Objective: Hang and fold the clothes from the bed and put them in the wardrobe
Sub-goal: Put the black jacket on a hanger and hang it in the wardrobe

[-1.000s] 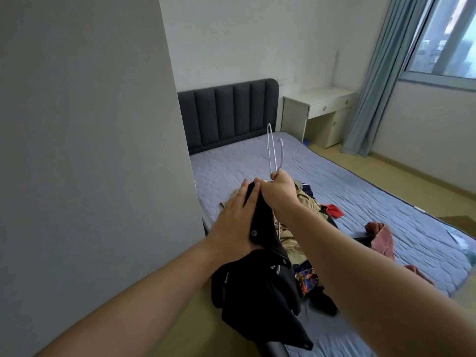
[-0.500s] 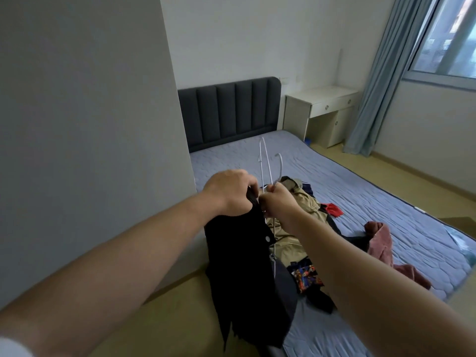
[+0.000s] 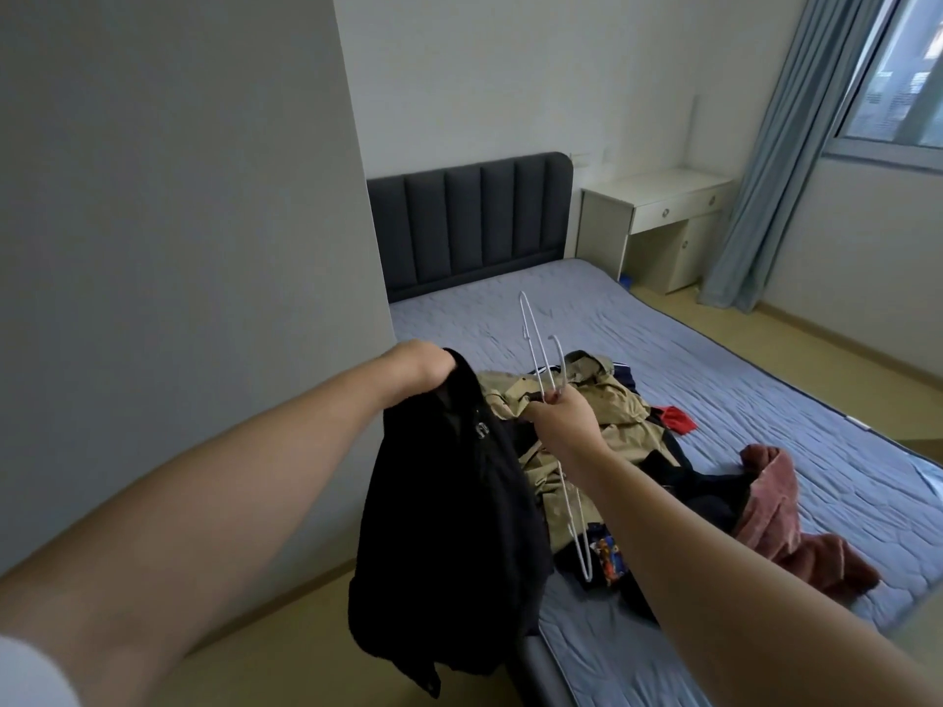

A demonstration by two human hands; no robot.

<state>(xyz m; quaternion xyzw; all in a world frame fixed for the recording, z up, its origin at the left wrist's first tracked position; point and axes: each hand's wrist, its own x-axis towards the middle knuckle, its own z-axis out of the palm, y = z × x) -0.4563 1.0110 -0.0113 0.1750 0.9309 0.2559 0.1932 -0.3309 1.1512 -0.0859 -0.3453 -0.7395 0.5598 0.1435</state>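
One black garment (image 3: 449,502) hangs from left hand (image 3: 416,369); right hand (image 3: 564,423) pinches hanger (image 3: 535,349).

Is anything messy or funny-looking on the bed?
Yes. Clothes lie in a crumpled heap on the bed: a khaki jacket, a reddish-brown garment and some dark pieces, none folded. The black garment dangles bunched from the left hand, and the wire hanger in the right hand is outside it, not inside.

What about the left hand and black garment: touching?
Touching. Head view shows the left hand gripping the black garment at its top, fabric hanging below.
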